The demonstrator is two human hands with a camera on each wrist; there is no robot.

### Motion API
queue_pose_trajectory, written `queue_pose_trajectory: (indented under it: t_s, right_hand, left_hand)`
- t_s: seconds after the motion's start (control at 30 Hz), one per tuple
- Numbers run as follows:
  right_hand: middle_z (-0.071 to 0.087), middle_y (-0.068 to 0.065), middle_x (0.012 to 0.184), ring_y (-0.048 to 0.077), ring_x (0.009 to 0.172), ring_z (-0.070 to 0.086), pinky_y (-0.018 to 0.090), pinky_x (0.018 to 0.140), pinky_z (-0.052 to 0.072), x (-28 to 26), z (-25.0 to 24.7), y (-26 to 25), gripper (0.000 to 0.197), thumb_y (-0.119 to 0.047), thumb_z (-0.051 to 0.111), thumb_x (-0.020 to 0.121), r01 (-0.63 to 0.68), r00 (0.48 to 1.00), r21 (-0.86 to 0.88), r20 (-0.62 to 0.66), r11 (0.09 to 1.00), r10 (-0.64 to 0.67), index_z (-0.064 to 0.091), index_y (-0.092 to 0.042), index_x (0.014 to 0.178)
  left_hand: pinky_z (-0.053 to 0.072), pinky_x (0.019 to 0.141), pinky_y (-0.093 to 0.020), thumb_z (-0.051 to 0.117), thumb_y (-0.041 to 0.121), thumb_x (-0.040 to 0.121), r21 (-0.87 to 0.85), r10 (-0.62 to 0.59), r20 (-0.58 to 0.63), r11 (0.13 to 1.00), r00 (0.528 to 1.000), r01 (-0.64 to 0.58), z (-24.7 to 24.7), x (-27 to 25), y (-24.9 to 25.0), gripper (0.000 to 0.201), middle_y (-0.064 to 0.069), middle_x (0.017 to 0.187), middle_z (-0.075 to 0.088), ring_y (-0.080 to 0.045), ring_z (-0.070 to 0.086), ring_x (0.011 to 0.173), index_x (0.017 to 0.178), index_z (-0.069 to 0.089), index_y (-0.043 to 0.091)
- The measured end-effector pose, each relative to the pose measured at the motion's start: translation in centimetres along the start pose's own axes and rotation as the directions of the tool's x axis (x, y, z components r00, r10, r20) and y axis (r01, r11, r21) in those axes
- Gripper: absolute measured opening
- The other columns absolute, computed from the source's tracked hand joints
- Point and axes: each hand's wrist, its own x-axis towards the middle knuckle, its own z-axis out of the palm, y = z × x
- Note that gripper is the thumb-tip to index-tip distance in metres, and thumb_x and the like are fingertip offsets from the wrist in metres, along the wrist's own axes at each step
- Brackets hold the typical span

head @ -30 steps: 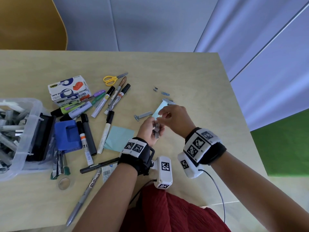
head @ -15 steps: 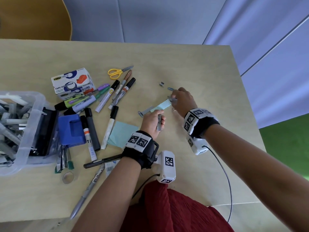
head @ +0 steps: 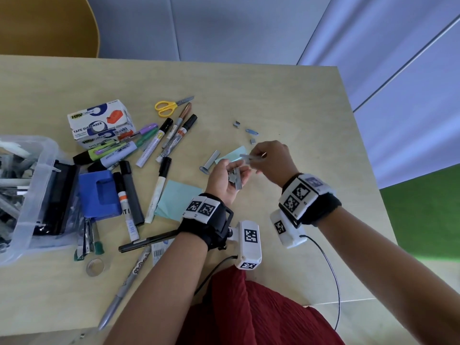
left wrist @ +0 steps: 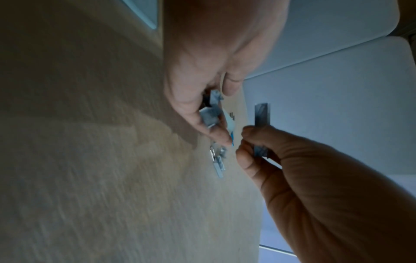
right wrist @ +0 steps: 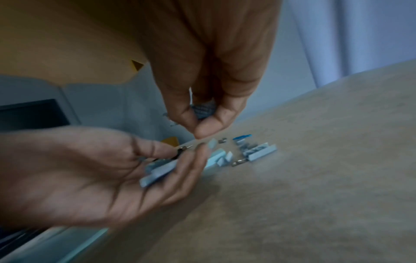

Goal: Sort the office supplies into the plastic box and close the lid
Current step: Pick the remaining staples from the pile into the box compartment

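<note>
My left hand [head: 234,176] is palm up over the table and cups a few grey staple strips [head: 236,178] in its curled fingers; the left wrist view shows one strip [left wrist: 261,115] sticking up from that grip. Just right of it, my right hand [head: 254,158] pinches another staple strip [head: 247,156] between thumb and fingertips, also seen in the right wrist view [right wrist: 203,110]. More staple strips [head: 212,158] and small pieces [head: 253,141] lie on the table beyond the hands. The clear plastic box [head: 37,170] stands at the far left, lid off, with several items inside.
Markers [head: 154,145], yellow scissors [head: 165,107], a tape dispenser carton [head: 102,123], a blue hole punch [head: 99,192], blue sticky notes [head: 178,200], a paper clip [head: 251,131] and pens lie between the box and the hands. The table's right edge [head: 361,155] is close.
My right hand reached out to the table by the sticky note, took a staple strip and came back to the left hand. The left hand has turned more palm up.
</note>
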Motion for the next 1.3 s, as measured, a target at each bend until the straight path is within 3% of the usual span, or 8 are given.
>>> queue_pose_trajectory:
  t_s: [0.17,0.33,0.57,0.77,0.87,0.97,1.1,1.3]
  right_hand:
    - [0.064,0.005,0.079,0.011,0.071,0.053,0.025,0.07,0.043,-2.0,0.5,-0.9,0.015,-0.021,0.07,0.079,0.128,0.991,-0.016,0.049,0.992,-0.128,0.075,-0.008,0.086]
    - [0.069,0.014,0.086,0.024,0.077,0.062,0.027,0.076,0.045,0.4,-1.5,1.1,0.013,-0.006,0.06,0.078,0.039,0.99,-0.051,-0.136,0.998,-0.045,0.072,-0.002,0.083]
    - [0.06,0.011,0.105,0.027,0.094,0.057,0.023,0.078,0.036,1.1,-0.3,4.1,0.025,0.0,0.061,0.078,0.107,0.986,-0.275,0.15,0.955,-0.068,0.067,-0.007,0.101]
    - [0.063,0.006,0.072,0.016,0.068,0.058,0.025,0.068,0.047,1.1,-0.4,4.0,0.006,-0.008,0.065,0.079,-0.148,0.988,0.105,0.057,0.983,0.142,0.064,-0.001,0.079]
    - [0.053,0.009,0.062,0.017,0.055,0.048,0.023,0.052,0.045,0.8,-0.9,2.7,0.019,0.005,0.045,0.085,-0.304,0.951,0.72,0.197,0.624,0.237,0.049,-0.005,0.07]
    - [0.053,0.006,0.053,0.016,0.047,0.047,0.019,0.046,0.043,1.0,-1.2,1.5,0.018,-0.004,0.042,0.08,-0.356,0.927,0.865,0.279,0.353,0.251,0.042,-0.011,0.063]
    - [0.043,0.0,0.061,0.018,0.056,0.042,0.025,0.05,0.034,2.3,0.1,0.9,0.025,-0.016,0.061,0.08,-0.28,0.959,0.302,0.126,0.911,0.253,0.04,-0.017,0.065]
    - [0.057,0.015,0.107,0.034,0.104,0.055,0.033,0.076,0.041,1.9,2.2,0.2,0.049,-0.028,0.053,0.087,-0.191,0.966,-0.349,0.101,0.917,0.239,0.043,-0.007,0.13]
  left_hand:
    - [0.044,0.052,-0.02,0.024,0.031,0.102,-0.031,-0.041,0.076,0.999,0.996,0.044,0.4,0.1,0.0,0.059,-0.005,0.054,0.064,-0.012,0.06,0.044,0.069,0.064,0.004]
    - [0.026,0.033,-0.009,0.044,0.018,0.096,0.088,-0.034,-0.036,0.995,0.999,0.037,-0.1,-0.2,-0.1,0.033,0.003,0.037,0.048,-0.009,0.04,0.026,0.063,0.044,0.012]
    - [0.015,0.033,-0.011,0.057,0.018,0.091,0.423,0.081,-0.044,0.905,0.996,-0.055,0.4,-0.1,0.7,0.037,0.008,0.04,0.035,-0.002,0.025,0.026,0.059,0.038,0.017]
    - [0.041,0.058,-0.028,0.058,0.015,0.081,0.93,0.491,0.045,0.297,0.87,-0.216,0.8,0.3,4.8,0.019,-0.013,0.067,0.05,-0.025,0.048,0.064,0.065,0.052,0.007]
    - [0.046,0.071,-0.033,0.057,0.012,0.081,0.994,0.496,0.089,0.014,0.864,-0.11,0.7,1.3,7.4,0.017,-0.018,0.095,0.064,-0.033,0.06,0.092,0.089,0.061,-0.002]
    - [0.044,0.071,-0.033,0.062,0.015,0.081,0.966,0.401,0.137,-0.256,0.906,-0.033,0.8,1.4,8.5,0.029,-0.022,0.108,0.063,-0.036,0.059,0.101,0.101,0.061,-0.005]
    - [0.044,0.088,-0.037,0.068,0.028,0.083,0.911,0.321,0.144,-0.413,0.936,0.002,0.6,1.8,8.3,0.047,-0.02,0.123,0.055,-0.034,0.053,0.115,0.116,0.053,-0.002]
    - [0.045,0.085,-0.039,0.065,0.027,0.084,0.919,0.308,0.169,-0.392,0.936,-0.037,0.4,2.1,7.9,0.042,-0.023,0.119,0.055,-0.037,0.055,0.109,0.11,0.053,-0.004]
